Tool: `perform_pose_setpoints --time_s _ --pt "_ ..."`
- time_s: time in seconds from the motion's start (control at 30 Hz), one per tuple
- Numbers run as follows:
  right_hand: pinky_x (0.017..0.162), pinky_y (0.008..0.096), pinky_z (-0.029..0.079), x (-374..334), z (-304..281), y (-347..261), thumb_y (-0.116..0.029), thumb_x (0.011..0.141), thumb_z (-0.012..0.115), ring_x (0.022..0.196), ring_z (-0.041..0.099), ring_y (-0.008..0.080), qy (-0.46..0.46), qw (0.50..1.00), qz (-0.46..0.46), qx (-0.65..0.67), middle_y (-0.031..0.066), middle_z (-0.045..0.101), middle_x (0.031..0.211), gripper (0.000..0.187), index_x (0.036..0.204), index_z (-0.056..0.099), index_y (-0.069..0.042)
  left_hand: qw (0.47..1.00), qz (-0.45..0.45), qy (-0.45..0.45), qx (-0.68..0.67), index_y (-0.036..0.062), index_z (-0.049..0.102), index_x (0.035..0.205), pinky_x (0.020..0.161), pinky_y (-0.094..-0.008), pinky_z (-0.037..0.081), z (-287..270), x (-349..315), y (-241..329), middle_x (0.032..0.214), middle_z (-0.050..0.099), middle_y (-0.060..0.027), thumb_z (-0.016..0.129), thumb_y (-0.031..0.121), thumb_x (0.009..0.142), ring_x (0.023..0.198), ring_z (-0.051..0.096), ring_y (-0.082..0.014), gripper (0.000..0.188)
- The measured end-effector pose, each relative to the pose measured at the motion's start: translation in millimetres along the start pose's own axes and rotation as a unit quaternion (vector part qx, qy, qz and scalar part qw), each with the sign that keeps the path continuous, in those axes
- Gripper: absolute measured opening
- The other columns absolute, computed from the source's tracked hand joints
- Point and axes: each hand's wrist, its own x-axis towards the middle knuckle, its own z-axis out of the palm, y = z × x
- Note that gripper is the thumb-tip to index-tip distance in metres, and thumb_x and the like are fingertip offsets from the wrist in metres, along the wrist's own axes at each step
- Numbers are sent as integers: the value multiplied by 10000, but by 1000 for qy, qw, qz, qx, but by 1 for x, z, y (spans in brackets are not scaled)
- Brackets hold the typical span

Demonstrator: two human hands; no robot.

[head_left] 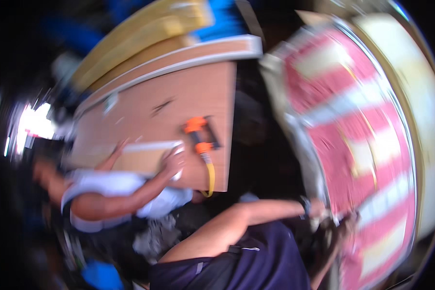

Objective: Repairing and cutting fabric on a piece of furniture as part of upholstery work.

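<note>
Both my hands are at the near left edge of a long, curved padded panel (333, 186) with pink areas, whitish bands and cream patches. My left hand (317, 208), with a dark band at its wrist, is closed at the pale cloth border (295, 130). Just right of it, my right hand (343, 230) is closed over the panel's edge. Motion blur smears the fingers of both, and whatever they grip cannot be made out.
To the left, a person (111, 193) in a white sleeveless top rests both hands at a pale board (140, 162) on a brown worktable (154, 116). An orange-and-black power tool (198, 133) with a yellow hose (210, 176) lies there. Foam-coloured slabs (140, 36) stand behind.
</note>
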Motion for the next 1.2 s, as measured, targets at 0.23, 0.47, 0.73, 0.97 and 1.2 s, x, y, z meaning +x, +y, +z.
perform_pose_setpoints --time_s 0.23,0.47,0.73,0.97,1.2 --pt "745 312 536 -28 26 -134 -179 1078 590 791 650 140 92 760 635 104 81 699 871 200 1141 669 -7 995 -64 -68 -42 54 694 940 720 -541 540 -85 -31 29 872 714 -222 591 346 1012 831 702 -437 319" --pt "739 428 527 -68 68 -126 -87 1004 634 827 673 355 141 785 600 60 182 668 924 119 1042 677 18 985 -73 -137 -77 -21 644 913 586 -346 438 -89 -21 43 660 540 -92 671 280 1024 620 491 -119 323" --pt "720 477 534 -55 71 -123 -97 989 649 842 672 415 114 817 561 67 193 666 935 121 1042 661 12 983 -82 -155 -56 -25 641 942 598 -378 455 -96 -22 51 666 561 -124 649 286 1026 606 514 -173 322" --pt "719 495 534 -49 84 -128 -106 990 646 853 667 427 139 813 563 46 200 662 936 124 1037 658 9 981 -54 -186 -30 -24 640 946 613 -392 460 -109 -17 52 673 559 -141 647 296 1025 613 525 -204 330" --pt "735 492 540 -58 68 -159 -112 985 644 860 677 422 58 801 595 15 183 669 924 108 1020 668 -13 973 -40 -228 -12 -17 632 919 622 -385 457 -129 -14 39 679 551 -137 649 317 1024 626 523 -201 350"
